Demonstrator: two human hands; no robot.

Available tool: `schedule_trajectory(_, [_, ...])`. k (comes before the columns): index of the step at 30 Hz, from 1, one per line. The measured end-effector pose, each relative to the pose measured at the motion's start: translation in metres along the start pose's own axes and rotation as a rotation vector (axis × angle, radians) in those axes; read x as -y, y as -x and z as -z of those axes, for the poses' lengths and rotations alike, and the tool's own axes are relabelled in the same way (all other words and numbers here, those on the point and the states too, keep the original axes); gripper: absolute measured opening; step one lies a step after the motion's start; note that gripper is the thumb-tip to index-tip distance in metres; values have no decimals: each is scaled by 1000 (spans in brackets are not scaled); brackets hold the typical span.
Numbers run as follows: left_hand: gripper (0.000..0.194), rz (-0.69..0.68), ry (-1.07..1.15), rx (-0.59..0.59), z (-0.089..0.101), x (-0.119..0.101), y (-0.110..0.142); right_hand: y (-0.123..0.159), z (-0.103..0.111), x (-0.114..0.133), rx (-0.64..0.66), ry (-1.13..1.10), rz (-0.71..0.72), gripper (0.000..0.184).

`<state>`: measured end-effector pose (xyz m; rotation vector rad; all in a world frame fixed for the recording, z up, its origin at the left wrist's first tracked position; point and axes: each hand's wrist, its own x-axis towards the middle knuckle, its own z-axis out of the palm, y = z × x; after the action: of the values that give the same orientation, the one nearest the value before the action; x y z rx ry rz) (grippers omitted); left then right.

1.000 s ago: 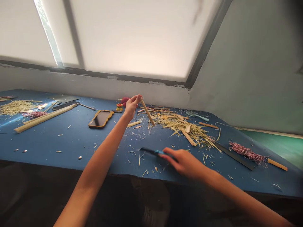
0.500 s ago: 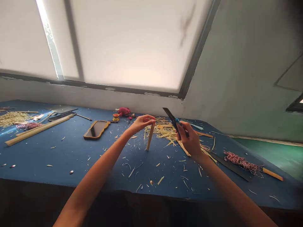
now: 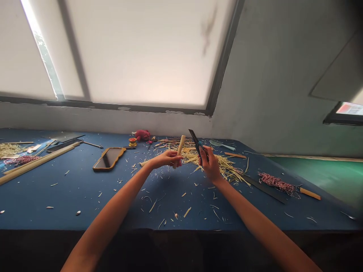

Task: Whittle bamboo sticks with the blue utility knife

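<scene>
Between the fingers of my left hand [image 3: 168, 158] is a short pale wooden stick [image 3: 181, 145], perhaps bamboo, tilted slightly with its upper end free. My right hand [image 3: 209, 163] is closed round the handle of a utility knife [image 3: 196, 141]. The dark blade points up and left, close beside the stick but apart from it. Behind and below both hands lies a heap of thin pale shavings [image 3: 224, 166] on the blue table [image 3: 113, 204]. The stick's lower end is partly covered by my left fingers.
A phone in a wavy orange case [image 3: 109, 158] lies left of centre. Long wooden strips [image 3: 42, 162] are at the far left. Behind stand a red plush toy [image 3: 142, 135] and a small yellow-red container [image 3: 132, 142]. To the right are a bundle of red-white cord [image 3: 276, 183] and a hairbrush [image 3: 222, 144].
My left hand has lowered and now grips the stick lower down, so its top sticks up above the fingers. The knife has moved left, nearer the stick. The view has shifted right.
</scene>
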<state>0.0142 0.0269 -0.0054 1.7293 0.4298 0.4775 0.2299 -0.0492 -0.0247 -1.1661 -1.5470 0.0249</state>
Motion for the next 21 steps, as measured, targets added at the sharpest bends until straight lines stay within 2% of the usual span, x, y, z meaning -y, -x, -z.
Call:
schedule_trajectory(3, [50,21,102,-171,-3,2,-4,1,-1,-6,89,62,-17,37])
schedule_trajectory(6, [54,30,137,-265,-6,5,-9,3,-4,-11,136,178,2,41])
schedule_trajectory(11, [44,1,12,-303,-13,2,-9,6,-6,-12,191,331,101,46])
schedule_trajectory(17, [47,15,-192,-328,-20,-9,-2,7,-3,-7,248,396,178,46])
schedule_trajectory(21, [48,-25,-250,-399,-18,2,-11,9,-5,-7,277,440,232,45])
